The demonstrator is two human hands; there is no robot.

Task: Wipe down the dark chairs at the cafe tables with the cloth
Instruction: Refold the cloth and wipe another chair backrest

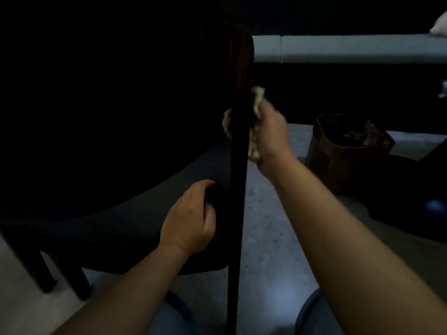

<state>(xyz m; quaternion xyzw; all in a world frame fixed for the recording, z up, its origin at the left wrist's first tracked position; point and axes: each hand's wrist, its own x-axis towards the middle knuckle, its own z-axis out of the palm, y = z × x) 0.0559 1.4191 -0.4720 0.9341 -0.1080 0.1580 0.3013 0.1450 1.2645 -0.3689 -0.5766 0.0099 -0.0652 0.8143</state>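
Right of the dark chair post (238,165), the right arm is stretched forward and up, and the right hand (272,134) is pressed against the post's side. A crumpled pale cloth (256,122) is clamped between that hand and the wood; the fingers (227,122) are wrapped round the post, their tips just seen on its far left edge, with cloth bunched above and below the palm. Lower and to the left, the left arm is reached in from the bottom of the view, and the left hand (191,221) is laid on the dark chair seat (135,228) just beside the post. Its fingers are curled, the thumb raised toward the seat's back edge; whether anything is gripped cannot be told in the dim light. Behind, a pale counter (350,48) edge is crossed by the post's top, and a brown bin (348,151) is seen standing on the speckled floor (268,238) to the right.
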